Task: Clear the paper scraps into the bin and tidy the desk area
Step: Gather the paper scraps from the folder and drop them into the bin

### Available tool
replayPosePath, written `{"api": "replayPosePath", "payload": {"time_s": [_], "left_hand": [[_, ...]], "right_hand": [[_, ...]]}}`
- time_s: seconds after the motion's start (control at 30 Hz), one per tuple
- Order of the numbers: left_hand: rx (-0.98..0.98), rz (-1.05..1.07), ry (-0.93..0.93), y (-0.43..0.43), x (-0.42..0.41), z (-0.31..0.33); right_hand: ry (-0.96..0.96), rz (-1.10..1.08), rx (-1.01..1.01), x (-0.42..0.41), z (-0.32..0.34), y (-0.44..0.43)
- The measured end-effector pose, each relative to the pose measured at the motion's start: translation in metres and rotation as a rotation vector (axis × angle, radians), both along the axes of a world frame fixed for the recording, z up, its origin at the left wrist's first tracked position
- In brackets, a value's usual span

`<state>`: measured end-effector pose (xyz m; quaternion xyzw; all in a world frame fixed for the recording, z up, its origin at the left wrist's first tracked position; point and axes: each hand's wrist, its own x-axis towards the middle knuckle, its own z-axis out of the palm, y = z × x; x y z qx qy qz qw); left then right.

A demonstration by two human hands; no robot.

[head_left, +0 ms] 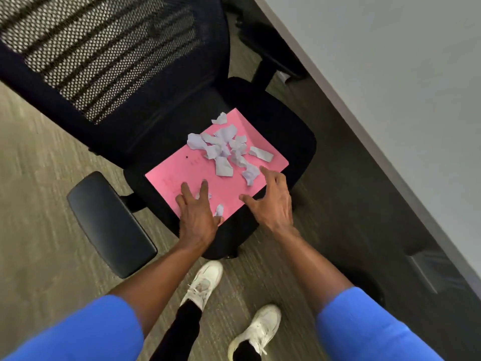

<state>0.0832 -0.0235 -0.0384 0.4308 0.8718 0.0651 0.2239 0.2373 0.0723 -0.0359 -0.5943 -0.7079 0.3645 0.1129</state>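
Note:
A pink sheet (182,175) lies flat on the black seat of an office chair (291,142). Several torn pale-lilac paper scraps (223,149) are heaped on its far half, and two small scraps (219,209) lie near its front edge. My left hand (197,212) rests on the sheet's near corner with fingers spread and holds nothing. My right hand (273,201) hovers at the sheet's right edge, fingers apart, its fingertips beside the nearest scrap (250,174). No bin is in view.
The chair's mesh backrest (104,56) stands at the upper left and its left armrest (109,222) juts toward me. A grey desk top (406,82) fills the right side. My white shoes (205,282) stand on the carpet below the seat.

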Motion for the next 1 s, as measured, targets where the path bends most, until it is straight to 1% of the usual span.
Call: {"api": "replayPosePath", "payload": {"time_s": [0.13,0.33,0.47,0.57,0.67,0.8,1.0], "left_hand": [[0.044,-0.024,-0.012,0.009,-0.015,-0.008],[0.062,-0.053,0.011,0.04,-0.045,-0.018],[0.087,-0.121,0.005,0.062,-0.066,-0.021],[0.119,-0.144,-0.05,0.072,-0.077,-0.02],[0.162,-0.217,-0.048,0.081,-0.084,-0.018],[0.127,-0.288,-0.028,0.092,-0.09,-0.015],[0.044,-0.319,-0.118,0.102,-0.102,-0.022]], "right_hand": [[-0.082,-0.024,0.021,-0.029,-0.005,0.023],[-0.189,-0.056,-0.018,-0.065,-0.013,0.052],[-0.302,0.01,0.011,-0.086,-0.022,0.06],[-0.349,0.07,0.028,-0.098,-0.028,0.063],[-0.395,0.138,0.083,-0.104,-0.032,0.068],[-0.431,0.205,0.145,-0.101,-0.037,0.072],[-0.405,0.246,0.187,-0.093,-0.038,0.071]]}}
